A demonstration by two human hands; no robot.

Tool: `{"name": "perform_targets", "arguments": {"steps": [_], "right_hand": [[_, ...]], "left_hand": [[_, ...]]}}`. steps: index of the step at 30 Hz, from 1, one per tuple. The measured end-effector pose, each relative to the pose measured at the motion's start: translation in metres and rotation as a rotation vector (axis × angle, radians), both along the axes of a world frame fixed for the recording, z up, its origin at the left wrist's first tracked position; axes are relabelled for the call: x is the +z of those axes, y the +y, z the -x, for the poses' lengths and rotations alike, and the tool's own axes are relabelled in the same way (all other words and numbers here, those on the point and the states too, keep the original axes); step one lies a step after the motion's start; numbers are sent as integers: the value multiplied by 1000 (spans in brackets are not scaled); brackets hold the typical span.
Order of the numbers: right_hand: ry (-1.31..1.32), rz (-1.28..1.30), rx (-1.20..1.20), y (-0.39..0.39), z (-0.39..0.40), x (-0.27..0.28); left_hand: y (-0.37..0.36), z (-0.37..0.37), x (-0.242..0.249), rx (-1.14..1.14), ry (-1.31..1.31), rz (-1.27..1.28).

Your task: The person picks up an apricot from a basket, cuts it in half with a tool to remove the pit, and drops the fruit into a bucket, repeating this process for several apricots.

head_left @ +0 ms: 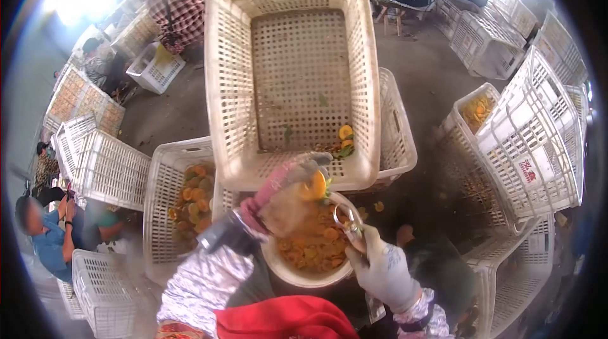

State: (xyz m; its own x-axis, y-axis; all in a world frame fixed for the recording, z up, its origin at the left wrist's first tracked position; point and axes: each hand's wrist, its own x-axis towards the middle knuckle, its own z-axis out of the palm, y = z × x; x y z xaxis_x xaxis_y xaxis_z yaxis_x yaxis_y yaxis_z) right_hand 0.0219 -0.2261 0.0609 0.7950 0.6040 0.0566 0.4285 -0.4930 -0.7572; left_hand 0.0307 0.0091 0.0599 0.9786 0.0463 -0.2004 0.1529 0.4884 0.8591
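My left hand point(284, 188), in a pink and grey glove, has its fingers closed around an orange fruit point(311, 187) with a bit of green leaf. It hovers over the near rim of a big white crate point(229, 79). My right hand point(385, 270), white-gloved, grips a ring-bladed hand tool point(356, 235) whose metal loop points up and left. Under both hands stands a round white bucket point(309, 283) with many orange pieces point(310, 247) in it. A few orange fruits point(346, 137) and leaves lie in the crate's lower right corner.
At left a white crate point(152, 212) holds orange and green fruit. Stacked crates point(525, 149) crowd the right, one with orange pieces point(476, 111). A person in blue point(54, 244) sits at far left; a person in a checked shirt point(174, 6) is at the back.
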Motion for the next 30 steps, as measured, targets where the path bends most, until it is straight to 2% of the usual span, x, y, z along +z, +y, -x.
{"name": "perform_targets", "arguments": {"steps": [1,3,4,6,11,13,14,18,25,26,28,29,30], "right_hand": [[-76,-46,-2,5,1,1],[-184,-63,-1,12,3,-1],[-180,-53,4,14,6,-1],[-349,31,-14,17,11,-4],[-336,28,-35,22,11,-9],[-336,28,-28,24,11,-10],[-331,32,-29,25,12,-10],[-347,110,-38,30,17,-8],[-297,244,-9,31,19,-10],[-293,244,-9,28,19,-14],[-325,248,76,24,19,-24],[-326,247,72,23,17,-24],[-277,182,87,23,16,-24]], "left_hand": [[-10,10,1,9,1,0],[-28,25,7,54,112,424],[-30,30,5,58,115,435],[-33,36,-2,-8,14,517],[-33,34,-4,-25,4,480],[-36,32,9,19,166,650],[-36,32,9,26,170,650],[-34,35,10,36,51,426],[-43,41,9,178,-205,-264],[-44,39,9,177,-202,-265],[-44,32,9,140,-4,-317],[-33,27,-11,3,108,-280],[-27,24,-7,0,107,-280]]}}
